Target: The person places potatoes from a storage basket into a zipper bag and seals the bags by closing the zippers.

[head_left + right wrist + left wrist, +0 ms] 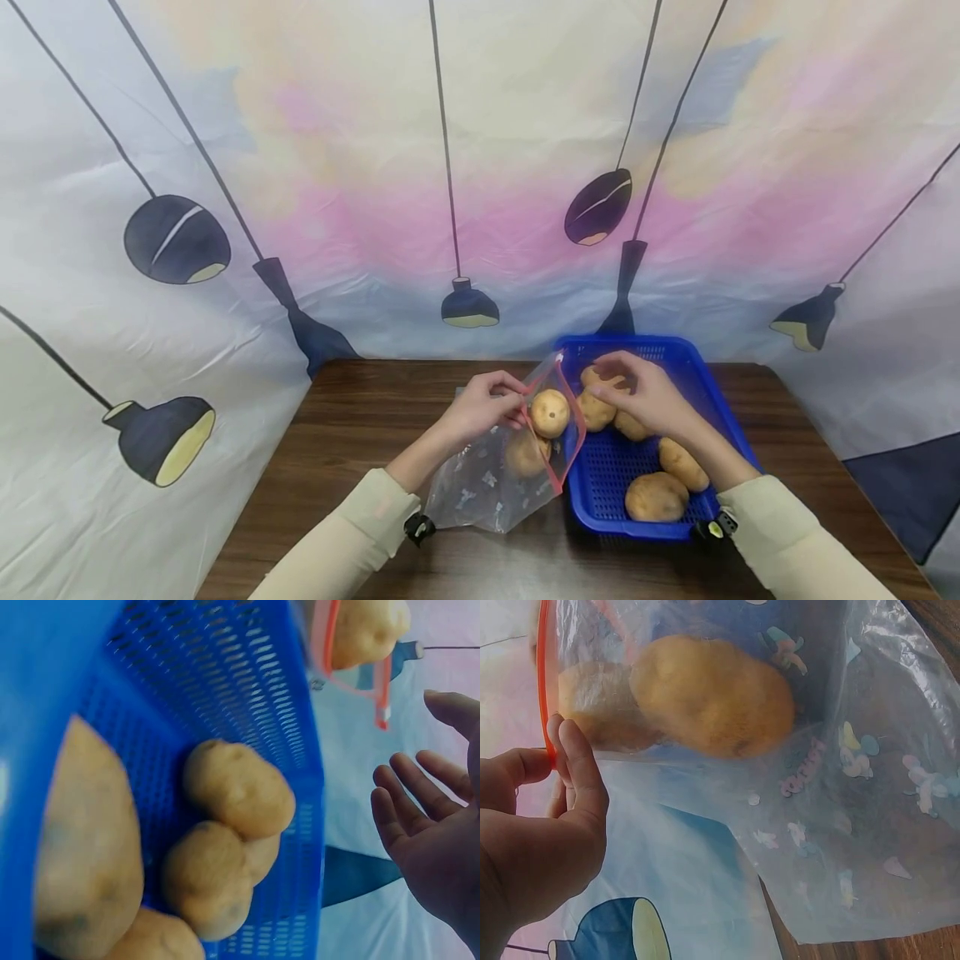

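My left hand pinches the red zip edge of a clear plastic zip bag between thumb and fingers. Small printed figures show on the bag's film. A potato sits at the bag's gaping mouth, with another potato deeper inside. Over the blue basket my right hand hovers, palm facing the bag, fingers apart and slightly bent. Nothing is between them in the right wrist view. Beneath that hand in the head view lie several potatoes against the basket's far side.
Two more potatoes, a large one and one beside it, rest in the basket's near right part. Basket and bag stand side by side on a brown wood-grain table. Behind hangs a cloth backdrop printed with lamps.
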Demonstrator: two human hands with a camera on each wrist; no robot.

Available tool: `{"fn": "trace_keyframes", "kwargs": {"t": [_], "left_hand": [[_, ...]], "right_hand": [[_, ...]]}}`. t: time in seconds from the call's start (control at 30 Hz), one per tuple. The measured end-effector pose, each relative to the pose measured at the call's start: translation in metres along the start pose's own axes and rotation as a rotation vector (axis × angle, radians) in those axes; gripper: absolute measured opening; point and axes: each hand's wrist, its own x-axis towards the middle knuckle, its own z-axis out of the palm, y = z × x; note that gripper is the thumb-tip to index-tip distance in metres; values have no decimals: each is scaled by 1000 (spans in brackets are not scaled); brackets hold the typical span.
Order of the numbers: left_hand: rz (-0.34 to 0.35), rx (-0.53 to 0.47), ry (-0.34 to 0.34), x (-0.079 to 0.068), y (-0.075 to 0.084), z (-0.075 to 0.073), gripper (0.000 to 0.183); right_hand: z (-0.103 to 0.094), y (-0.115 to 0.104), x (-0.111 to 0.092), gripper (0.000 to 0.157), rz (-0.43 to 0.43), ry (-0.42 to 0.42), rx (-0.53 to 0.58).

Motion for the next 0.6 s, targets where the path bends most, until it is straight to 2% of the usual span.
{"fn": "trace_keyframes", "kwargs": {"t": [0.27,0.6], "left_hand": [[4,16,-7,1,2,-1,21],[15,3,3,-2,3,-10,23]], "right_hand": [[-5,21,-4,46,104,-35,-53],[-19,28,-7,48,145,-74,-96]]}}
